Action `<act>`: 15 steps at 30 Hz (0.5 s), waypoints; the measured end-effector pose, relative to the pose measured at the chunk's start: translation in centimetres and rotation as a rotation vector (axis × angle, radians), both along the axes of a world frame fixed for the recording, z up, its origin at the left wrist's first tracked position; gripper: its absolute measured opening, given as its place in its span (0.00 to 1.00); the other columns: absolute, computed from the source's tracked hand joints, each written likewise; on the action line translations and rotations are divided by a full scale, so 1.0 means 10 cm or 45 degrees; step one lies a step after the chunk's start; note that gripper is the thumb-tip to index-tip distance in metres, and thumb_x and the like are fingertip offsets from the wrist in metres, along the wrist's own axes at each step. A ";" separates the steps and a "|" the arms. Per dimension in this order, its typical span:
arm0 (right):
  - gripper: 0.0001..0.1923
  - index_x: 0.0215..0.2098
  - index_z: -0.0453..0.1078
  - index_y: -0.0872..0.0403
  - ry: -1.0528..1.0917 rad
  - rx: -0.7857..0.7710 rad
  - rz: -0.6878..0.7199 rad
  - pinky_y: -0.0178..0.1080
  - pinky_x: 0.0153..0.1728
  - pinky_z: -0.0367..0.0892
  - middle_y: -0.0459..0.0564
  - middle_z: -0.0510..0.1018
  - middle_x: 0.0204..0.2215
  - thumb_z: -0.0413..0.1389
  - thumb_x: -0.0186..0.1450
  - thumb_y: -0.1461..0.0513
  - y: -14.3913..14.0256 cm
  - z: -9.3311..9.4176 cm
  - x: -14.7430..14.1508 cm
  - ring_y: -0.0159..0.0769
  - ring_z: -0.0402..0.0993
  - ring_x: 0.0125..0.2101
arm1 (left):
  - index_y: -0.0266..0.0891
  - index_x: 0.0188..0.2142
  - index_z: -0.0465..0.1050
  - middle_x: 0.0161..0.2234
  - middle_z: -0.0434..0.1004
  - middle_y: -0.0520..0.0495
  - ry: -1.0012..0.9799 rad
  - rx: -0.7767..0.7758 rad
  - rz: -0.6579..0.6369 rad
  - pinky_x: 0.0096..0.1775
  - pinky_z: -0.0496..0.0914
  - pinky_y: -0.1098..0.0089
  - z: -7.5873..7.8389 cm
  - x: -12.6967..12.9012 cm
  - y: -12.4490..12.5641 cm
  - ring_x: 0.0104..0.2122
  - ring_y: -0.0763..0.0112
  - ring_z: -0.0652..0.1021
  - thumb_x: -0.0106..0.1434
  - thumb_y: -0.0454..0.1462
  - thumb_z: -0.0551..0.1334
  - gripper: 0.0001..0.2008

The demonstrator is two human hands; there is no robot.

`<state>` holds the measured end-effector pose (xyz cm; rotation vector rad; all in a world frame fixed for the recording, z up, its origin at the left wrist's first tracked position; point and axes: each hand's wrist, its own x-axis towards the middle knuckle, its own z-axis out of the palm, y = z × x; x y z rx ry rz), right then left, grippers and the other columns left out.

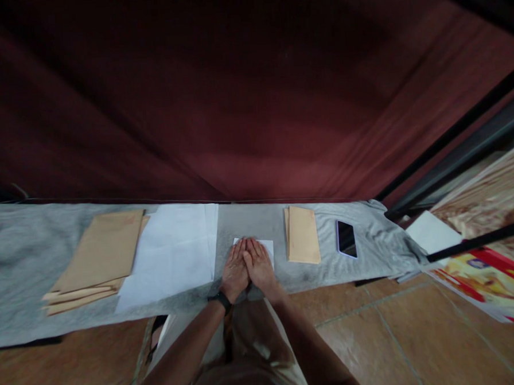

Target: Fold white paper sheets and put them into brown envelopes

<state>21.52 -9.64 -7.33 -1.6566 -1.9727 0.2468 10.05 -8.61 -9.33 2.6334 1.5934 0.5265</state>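
Observation:
Both my hands lie flat, side by side, on a small white folded-looking paper [267, 247] on the grey cloth-covered table. My left hand [235, 269], with a dark watch at its wrist, has its fingers stretched out over the paper's left part. Beside it, my right hand [259, 266] presses flat too, its thumb touching or crossing the left hand. Much of the paper is hidden under them. To the left lie large white sheets [171, 251]; to the right is a small stack of tan envelopes [303, 235].
Large brown envelopes [102, 249] are stacked at the far left. A phone [346, 239] lies right of the small envelopes. A dark red curtain [245, 130] hangs along the table's far edge. Black metal bars [453, 148] and a colourful printed box [489, 281] are at the right.

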 end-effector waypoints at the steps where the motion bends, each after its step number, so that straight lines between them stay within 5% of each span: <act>1: 0.26 0.69 0.58 0.58 -0.029 0.000 -0.003 0.48 0.68 0.53 0.56 0.63 0.67 0.41 0.77 0.57 -0.01 -0.01 0.00 0.39 0.56 0.68 | 0.31 0.69 0.55 0.69 0.57 0.37 0.003 -0.003 0.006 0.68 0.54 0.55 0.00 0.01 0.00 0.70 0.59 0.56 0.67 0.32 0.48 0.30; 15: 0.27 0.68 0.58 0.63 -0.315 0.105 -0.089 0.49 0.67 0.54 0.62 0.62 0.67 0.47 0.76 0.57 -0.19 -0.13 0.20 0.44 0.55 0.68 | 0.28 0.69 0.55 0.70 0.55 0.33 -0.090 -0.024 0.241 0.67 0.54 0.50 0.10 -0.03 -0.12 0.70 0.52 0.55 0.70 0.39 0.48 0.30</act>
